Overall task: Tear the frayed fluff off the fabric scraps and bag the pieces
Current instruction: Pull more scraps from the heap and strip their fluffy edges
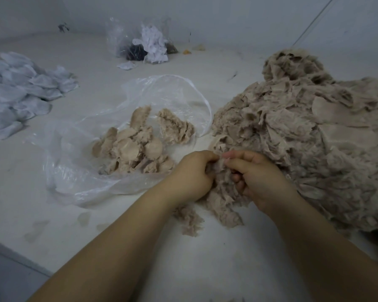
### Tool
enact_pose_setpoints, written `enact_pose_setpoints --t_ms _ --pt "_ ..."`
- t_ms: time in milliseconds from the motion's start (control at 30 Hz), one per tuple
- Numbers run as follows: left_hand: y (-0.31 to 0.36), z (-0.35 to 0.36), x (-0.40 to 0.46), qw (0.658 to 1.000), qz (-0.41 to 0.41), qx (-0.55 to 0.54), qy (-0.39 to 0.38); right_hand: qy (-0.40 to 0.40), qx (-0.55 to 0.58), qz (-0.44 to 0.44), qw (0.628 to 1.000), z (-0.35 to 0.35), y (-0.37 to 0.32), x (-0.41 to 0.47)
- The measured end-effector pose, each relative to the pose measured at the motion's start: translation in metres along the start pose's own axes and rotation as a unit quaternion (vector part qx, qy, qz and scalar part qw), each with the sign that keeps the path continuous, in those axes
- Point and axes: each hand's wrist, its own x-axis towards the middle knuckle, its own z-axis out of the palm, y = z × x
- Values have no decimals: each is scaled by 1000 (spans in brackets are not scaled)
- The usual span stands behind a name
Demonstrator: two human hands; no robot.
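A big heap of beige frayed fabric scraps (303, 131) fills the right side of the white surface. At its near left edge my left hand (191, 173) and my right hand (255, 175) both pinch one beige scrap (220, 171) between them, fingers curled round it. Torn beige fluff (190, 219) lies just below my hands. To the left, an open clear plastic bag (79, 171) lies flat, with several rounded beige pieces (135, 149) resting on it.
A pile of pale blue-white fabric pieces (20, 92) lies at the far left. At the back stands another clear bag (140, 40) with white and dark scraps. The white surface's edge (18, 256) runs across the lower left.
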Motion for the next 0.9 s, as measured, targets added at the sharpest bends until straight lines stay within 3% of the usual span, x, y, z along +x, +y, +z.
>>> enact_pose_setpoints --t_ms 67,133,233,300,433,633,800,900 --pt "1 5 4 998 12 -46 -29 11 2 3 1000 -2 -1 2" --pt "-2 6 5 996 -1 -92 -7 15 -5 -1 1000 -3 -1 1" --pt "-10 12 -1 973 -75 -162 146 23 -22 -24 999 0 1 -2" --pt "-11 22 -10 954 -107 -188 208 20 -26 -35 999 3 1 -4" --pt "-15 32 -30 968 -63 -157 185 0 -27 -40 999 2 0 -8" --pt "-25 -1 -44 979 -100 -162 74 2 -39 -38 999 2 1 -7" --pt "-15 4 -29 985 -32 -27 169 6 -51 -45 998 2 3 -7" --pt "-7 22 -31 973 -53 -112 193 6 -53 -53 997 3 5 -6"
